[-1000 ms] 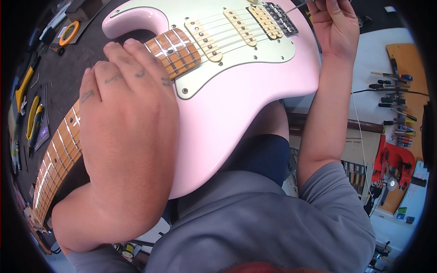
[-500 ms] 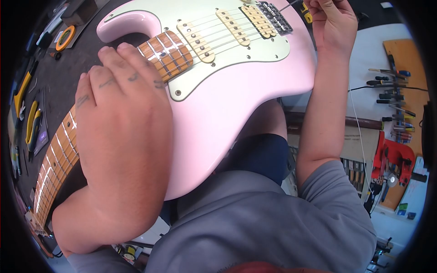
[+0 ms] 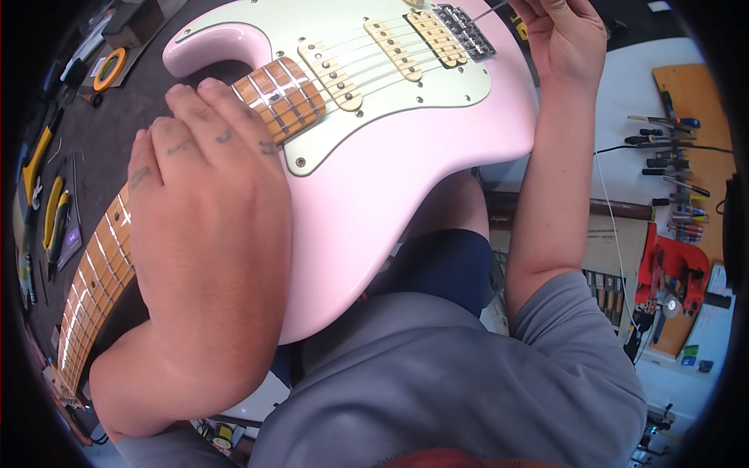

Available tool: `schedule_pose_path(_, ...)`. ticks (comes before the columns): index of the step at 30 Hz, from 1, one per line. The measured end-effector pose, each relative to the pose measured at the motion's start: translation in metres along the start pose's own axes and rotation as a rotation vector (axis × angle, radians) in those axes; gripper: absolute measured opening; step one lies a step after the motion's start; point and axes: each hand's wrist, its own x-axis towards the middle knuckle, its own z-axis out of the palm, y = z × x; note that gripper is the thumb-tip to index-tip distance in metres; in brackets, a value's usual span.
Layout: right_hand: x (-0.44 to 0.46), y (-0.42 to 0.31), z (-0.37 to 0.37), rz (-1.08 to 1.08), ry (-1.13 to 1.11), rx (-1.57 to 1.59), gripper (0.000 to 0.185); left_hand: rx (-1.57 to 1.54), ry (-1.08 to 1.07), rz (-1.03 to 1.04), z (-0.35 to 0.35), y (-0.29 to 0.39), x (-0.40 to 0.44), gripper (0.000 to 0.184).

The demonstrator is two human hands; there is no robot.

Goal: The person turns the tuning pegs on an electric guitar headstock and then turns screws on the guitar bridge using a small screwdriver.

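Observation:
A pink electric guitar [image 3: 374, 195] with a pale green pickguard [image 3: 312, 148] lies face up across the dark bench and my lap. My left hand [image 3: 207, 195] lies over its wooden neck [image 3: 105, 249], palm down, fingers curved over the strings and fretboard near the body. At the top right, my right hand [image 3: 566, 39] pinches a thin metal rod [image 3: 489, 9], whose far end reaches the metal bridge [image 3: 466, 35]. The tips of my right fingers are partly cut off by the frame's top edge.
Yellow-handled pliers [image 3: 56, 218] and an orange tape roll [image 3: 109, 70] lie on the dark bench at left. On the right are a wooden board [image 3: 702, 101] with several screwdrivers [image 3: 675, 164], a red clamp [image 3: 679, 265] and a white cable [image 3: 611, 203].
The guitar has shifted slightly left in view, and both hands with it. My left hand stays on the neck, and my right hand keeps the rod at the bridge.

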Motion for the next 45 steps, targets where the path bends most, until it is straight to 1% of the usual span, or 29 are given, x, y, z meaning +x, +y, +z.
schedule_pose_path(3, -0.010, -0.002, 0.015, -0.030, -0.006, 0.000, 0.028, -0.011, 0.006, -0.011, 0.001, 0.000, 0.000, 0.044)
schedule_pose_path(9, -0.002, 0.003, 0.010, -0.122, 0.061, -0.010, 0.030, -0.024, 0.013, -0.020, 0.000, 0.002, 0.001, 0.044)
schedule_pose_path(18, -0.004, 0.005, 0.018, -0.047, 0.106, -0.084, 0.027, 0.013, 0.002, -0.007, 0.001, 0.001, 0.000, 0.044)
schedule_pose_path(21, -0.003, 0.005, 0.017, -0.043, 0.089, -0.070, 0.026, 0.015, -0.001, 0.001, 0.001, 0.001, 0.000, 0.044)
schedule_pose_path(30, -0.005, 0.004, 0.019, -0.054, 0.095, -0.074, 0.026, 0.013, 0.017, -0.011, 0.001, 0.002, 0.000, 0.044)
schedule_pose_path(36, -0.015, 0.001, 0.024, -0.115, 0.057, -0.111, 0.027, 0.000, 0.011, -0.017, 0.000, 0.001, 0.000, 0.043)
schedule_pose_path(42, -0.003, 0.003, 0.020, -0.019, 0.121, -0.156, 0.025, -0.027, 0.046, -0.016, 0.002, 0.001, 0.000, 0.044)
schedule_pose_path(45, -0.005, -0.002, 0.026, -0.033, 0.064, -0.126, 0.020, -0.025, 0.056, 0.000, 0.005, 0.000, -0.001, 0.045)
